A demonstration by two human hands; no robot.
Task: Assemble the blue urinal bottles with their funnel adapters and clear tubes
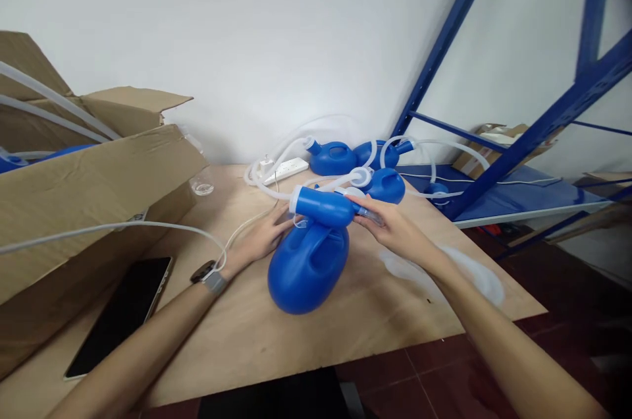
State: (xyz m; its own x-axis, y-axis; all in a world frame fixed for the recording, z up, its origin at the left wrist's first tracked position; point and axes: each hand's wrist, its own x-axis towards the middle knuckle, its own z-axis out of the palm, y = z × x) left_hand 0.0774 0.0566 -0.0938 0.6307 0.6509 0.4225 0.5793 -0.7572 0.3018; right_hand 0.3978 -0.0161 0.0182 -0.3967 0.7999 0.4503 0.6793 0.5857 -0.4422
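In front of me a blue plastic urinal bottle (306, 274) with a moulded handle stands on the wooden table. Across its top lies a blue cylindrical urinal funnel (326, 207) with a white rim facing left. My right hand (388, 224) is closed around the funnel's narrow right end, where a clear piece shows between the fingers. At the bottle's left side, my left hand (264, 234) curls its fingers behind the neck; the fingertips are hidden by the bottle and funnel.
Behind stand several more blue bottles (333, 159) with looped white hoses (281, 159). A power strip (289, 170) lies near the wall. At left are an open cardboard box (99, 188), a phone (121, 313) and a clear bottle (202, 182). A blue shelf rack (533, 192) stands right.
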